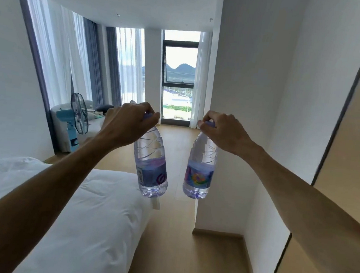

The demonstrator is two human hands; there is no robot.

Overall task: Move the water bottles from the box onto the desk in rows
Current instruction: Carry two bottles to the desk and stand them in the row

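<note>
Two clear water bottles with purple-blue labels hang in mid-air before me. My left hand grips the left bottle by its cap, fingers curled round the top. My right hand holds the right bottle the same way by its cap. Both bottles hang nearly upright, a little apart, above the wooden floor. Neither the box nor the desk is in view.
A bed with white bedding fills the lower left. A white wall corner and a wooden panel stand on the right. Wooden floor runs between them toward a window. A blue fan stands at far left.
</note>
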